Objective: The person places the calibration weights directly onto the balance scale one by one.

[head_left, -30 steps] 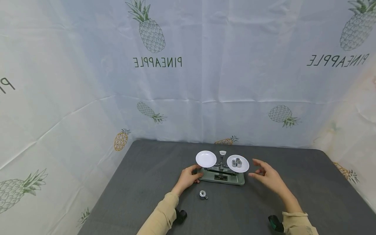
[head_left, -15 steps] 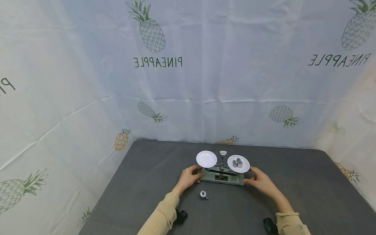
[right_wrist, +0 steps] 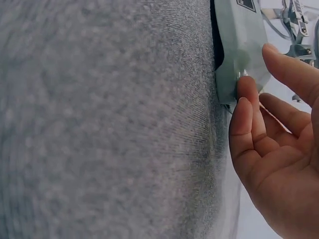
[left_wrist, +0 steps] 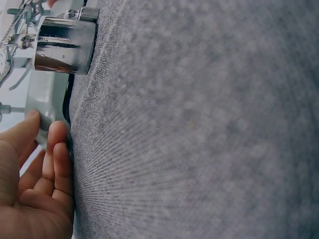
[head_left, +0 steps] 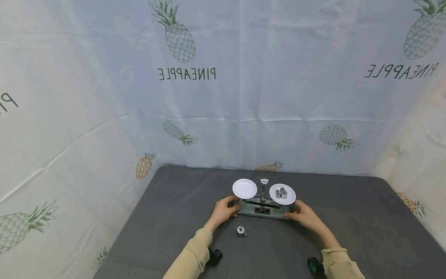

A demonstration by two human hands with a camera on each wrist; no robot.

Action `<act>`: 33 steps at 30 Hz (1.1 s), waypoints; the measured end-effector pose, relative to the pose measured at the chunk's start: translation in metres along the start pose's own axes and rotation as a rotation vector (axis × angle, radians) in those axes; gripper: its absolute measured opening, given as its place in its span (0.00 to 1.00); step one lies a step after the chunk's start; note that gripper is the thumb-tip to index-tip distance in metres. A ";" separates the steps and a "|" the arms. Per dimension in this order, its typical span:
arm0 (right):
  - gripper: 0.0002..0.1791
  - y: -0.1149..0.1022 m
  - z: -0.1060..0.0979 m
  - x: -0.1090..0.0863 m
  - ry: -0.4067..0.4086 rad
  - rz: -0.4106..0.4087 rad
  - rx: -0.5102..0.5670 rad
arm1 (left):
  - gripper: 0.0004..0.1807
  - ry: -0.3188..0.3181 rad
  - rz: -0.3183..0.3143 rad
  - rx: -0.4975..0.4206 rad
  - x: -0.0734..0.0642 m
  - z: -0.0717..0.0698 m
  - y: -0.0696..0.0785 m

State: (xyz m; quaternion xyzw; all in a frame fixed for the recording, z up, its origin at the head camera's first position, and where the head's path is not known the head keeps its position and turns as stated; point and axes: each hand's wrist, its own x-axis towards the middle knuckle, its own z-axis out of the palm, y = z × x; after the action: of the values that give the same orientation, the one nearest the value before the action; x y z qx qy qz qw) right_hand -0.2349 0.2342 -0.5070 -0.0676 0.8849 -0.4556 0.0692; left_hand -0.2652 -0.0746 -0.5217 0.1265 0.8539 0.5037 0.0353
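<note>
A balance scale (head_left: 251, 210) with a grey-green base stands on the dark table. Its left pan (head_left: 244, 189) is bare; the right pan (head_left: 290, 196) bears several small metal weights (head_left: 283, 193). At the base's left end my left hand (head_left: 222, 210) grips the corner, thumb in front and the other fingers bent around the end. My right hand (head_left: 308, 217) holds the opposite end, its thumb (right_wrist: 284, 62) on the base and bent fingertips (right_wrist: 246, 89) against the end face. A shiny cylindrical weight (left_wrist: 65, 45) stands in front of the scale, a smaller one (left_wrist: 88, 14) beside it.
Dark grey cloth covers the table (head_left: 195, 186). Behind it hangs a pale curtain (head_left: 223, 97) printed with pineapples. Black wrist-worn devices show below the left sleeve (head_left: 189, 254) and beside the right sleeve (head_left: 339, 263).
My right hand has come in from the right and taken hold of the scale's right end. The left hand stays on the left end; the scale looks unmoved.
</note>
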 end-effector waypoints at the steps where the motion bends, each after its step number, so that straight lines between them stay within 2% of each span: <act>1: 0.35 0.000 0.000 0.000 -0.002 -0.003 -0.001 | 0.19 0.000 -0.001 0.002 0.000 0.000 0.000; 8: 0.33 0.001 0.000 0.001 0.002 0.011 -0.001 | 0.19 -0.002 0.002 -0.005 0.001 0.001 0.001; 17: 0.27 0.003 0.004 0.003 0.046 0.007 -0.018 | 0.18 -0.003 0.001 0.001 0.001 0.001 0.001; 28: 0.35 0.003 0.005 0.001 -0.023 0.031 0.123 | 0.18 0.001 0.019 0.001 0.001 0.000 0.000; 33: 0.32 0.005 0.005 0.003 -0.015 0.035 0.097 | 0.18 0.003 0.019 0.011 0.000 0.001 -0.001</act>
State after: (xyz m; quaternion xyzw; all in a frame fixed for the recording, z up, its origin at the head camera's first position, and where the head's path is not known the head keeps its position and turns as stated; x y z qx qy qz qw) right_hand -0.2370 0.2320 -0.5140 -0.0521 0.8623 -0.4961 0.0871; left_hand -0.2652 -0.0738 -0.5234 0.1339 0.8555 0.4994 0.0286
